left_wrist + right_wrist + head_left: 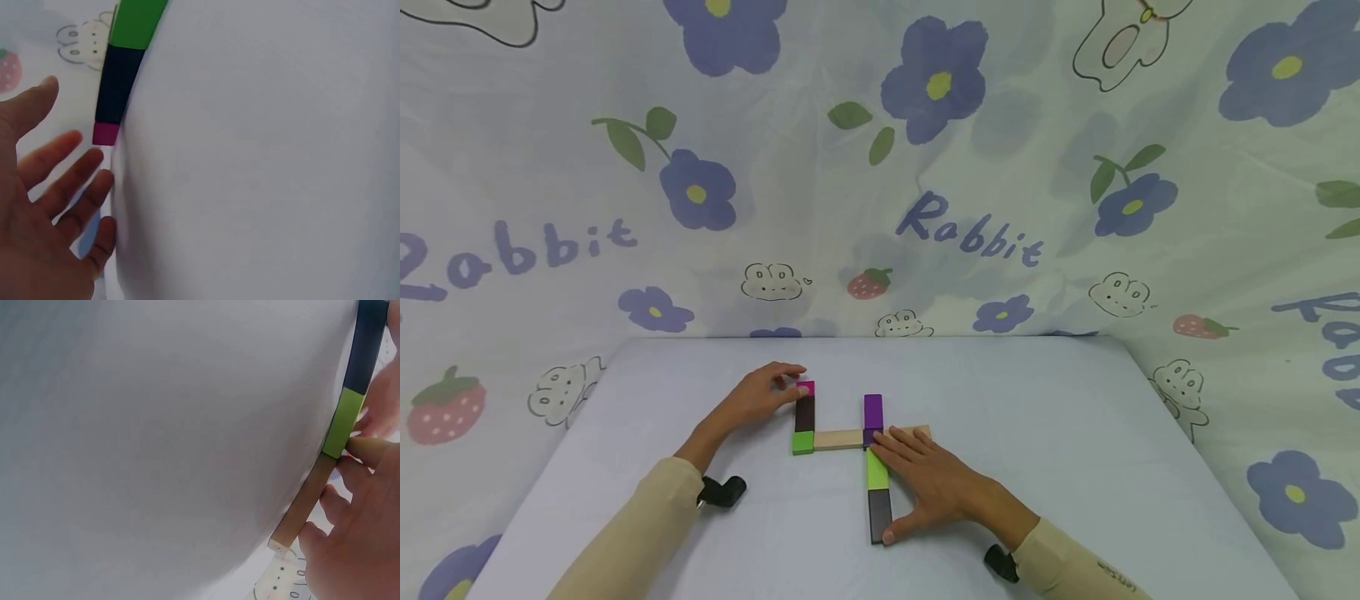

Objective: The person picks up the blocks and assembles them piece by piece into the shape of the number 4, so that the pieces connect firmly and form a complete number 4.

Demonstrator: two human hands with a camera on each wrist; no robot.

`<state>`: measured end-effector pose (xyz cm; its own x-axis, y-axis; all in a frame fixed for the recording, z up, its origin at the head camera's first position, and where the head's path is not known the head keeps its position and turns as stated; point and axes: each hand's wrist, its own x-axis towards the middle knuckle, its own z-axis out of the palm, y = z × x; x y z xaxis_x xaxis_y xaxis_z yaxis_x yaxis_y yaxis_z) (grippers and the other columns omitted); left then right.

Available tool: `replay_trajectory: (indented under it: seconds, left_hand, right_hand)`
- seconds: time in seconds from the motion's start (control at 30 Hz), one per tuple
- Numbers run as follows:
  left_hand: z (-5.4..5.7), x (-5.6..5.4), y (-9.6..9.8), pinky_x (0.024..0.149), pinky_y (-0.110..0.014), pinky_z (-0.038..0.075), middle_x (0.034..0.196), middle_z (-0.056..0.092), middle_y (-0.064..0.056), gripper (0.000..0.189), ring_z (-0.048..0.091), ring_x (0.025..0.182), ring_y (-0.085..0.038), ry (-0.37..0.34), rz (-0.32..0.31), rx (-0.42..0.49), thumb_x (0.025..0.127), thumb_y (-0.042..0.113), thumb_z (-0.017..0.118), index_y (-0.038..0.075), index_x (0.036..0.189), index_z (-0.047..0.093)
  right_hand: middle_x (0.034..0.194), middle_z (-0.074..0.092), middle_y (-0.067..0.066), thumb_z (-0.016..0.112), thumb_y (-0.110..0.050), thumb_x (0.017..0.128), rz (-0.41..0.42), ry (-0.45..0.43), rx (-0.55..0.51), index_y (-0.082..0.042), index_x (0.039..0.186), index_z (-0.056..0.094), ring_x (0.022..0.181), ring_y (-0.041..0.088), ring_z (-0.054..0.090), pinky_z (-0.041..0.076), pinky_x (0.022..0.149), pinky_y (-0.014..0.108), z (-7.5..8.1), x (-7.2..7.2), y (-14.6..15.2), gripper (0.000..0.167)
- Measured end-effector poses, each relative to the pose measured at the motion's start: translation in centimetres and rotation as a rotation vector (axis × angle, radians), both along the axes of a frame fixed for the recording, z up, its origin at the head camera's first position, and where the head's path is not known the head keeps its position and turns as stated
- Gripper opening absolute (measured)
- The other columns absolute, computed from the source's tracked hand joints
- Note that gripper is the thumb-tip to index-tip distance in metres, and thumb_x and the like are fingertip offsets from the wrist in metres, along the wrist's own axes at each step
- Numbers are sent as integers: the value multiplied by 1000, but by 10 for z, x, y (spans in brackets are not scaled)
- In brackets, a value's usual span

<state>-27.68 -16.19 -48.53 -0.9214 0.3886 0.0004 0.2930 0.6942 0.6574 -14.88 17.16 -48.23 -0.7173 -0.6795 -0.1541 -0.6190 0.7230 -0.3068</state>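
Note:
Several coloured blocks lie joined in a pattern on the table. My left hand [765,390] is beside the left column, its thumb tip right at the magenta block [105,134] and its fingers loosely bent. Below that sit a dark block [805,413] and a green block [802,442]. A wooden block [838,440] links the green one to a dark purple block [870,435], with a purple block [873,411] above. My right hand [943,483] spreads over the right wooden block [304,501], fingertips along it; the thumb touches the dark grey block [879,515] below the lime block [877,470].
The white table [1037,417] runs back to a patterned cloth [820,192] with flowers and rabbits, which also hangs along both sides. A black wrist device [724,492] sits at the left sleeve, another black device [1001,563] at the right sleeve.

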Motion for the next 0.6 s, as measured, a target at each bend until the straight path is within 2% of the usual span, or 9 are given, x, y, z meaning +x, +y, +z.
replay_trajectory:
  seconds: [0.17,0.3,0.47,0.6]
  left_hand:
    - [2,3,0,94,-52,46,129,62,-13,50,56,112,-31,-9,17,31,98,33,67,7,139,59]
    - [6,10,2,99,-57,45,135,58,-16,53,53,122,-36,-2,36,16,98,37,66,8,142,56]
    - [16,22,7,106,-64,36,142,54,-19,57,47,133,-41,82,12,-37,96,37,68,8,143,55]
    - [24,38,9,107,-69,30,148,49,-21,63,41,138,-43,154,-25,-101,94,42,70,8,145,53]
  right_hand:
    - [169,13,-4,64,-84,73,5,8,-14,-18,163,21,155,22,10,12,121,49,0,0,1,120]
    - [169,13,-3,65,-83,73,2,-2,-21,-17,163,20,155,22,10,12,121,48,1,-1,2,120]
    - [169,13,-3,65,-84,73,-33,-1,-18,-17,163,18,155,20,9,12,121,45,5,-1,3,121]
    - [169,15,-2,63,-85,74,-72,36,-24,-16,163,18,155,19,7,11,122,44,7,-1,9,121]
